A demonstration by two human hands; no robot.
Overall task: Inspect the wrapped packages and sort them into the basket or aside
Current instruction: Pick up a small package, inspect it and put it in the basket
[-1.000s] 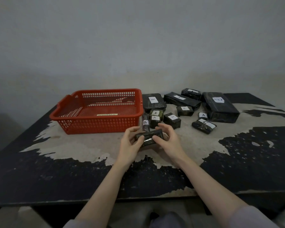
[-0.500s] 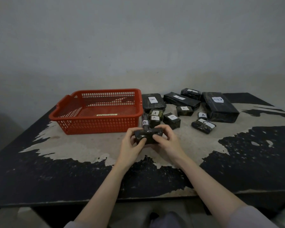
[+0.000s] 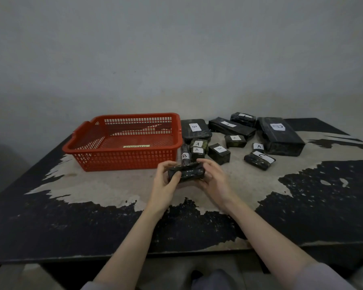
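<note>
A small black wrapped package (image 3: 186, 172) is held just above the table in front of me, no label showing on its visible side. My left hand (image 3: 165, 183) grips its left end, thumb on the near face. My right hand (image 3: 213, 180) grips its right end. A red plastic basket (image 3: 122, 158) stands to the left behind my hands, with only a small label strip on its floor. Several black wrapped packages with white letter labels lie behind and to the right, among them a slim B package (image 3: 184, 156), a flat B package (image 3: 195, 129) and a C package (image 3: 259, 160).
A large black box labelled D (image 3: 280, 136) stands at the back right beside a long A package (image 3: 231, 127). The table (image 3: 105, 185) has a worn pale centre and dark peeling edges, its front edge near my body. A grey wall rises behind.
Both hands have turned the package between them, so a darker glossy face now points at me. The package has stayed in about the same spot; the other packages have not moved.
</note>
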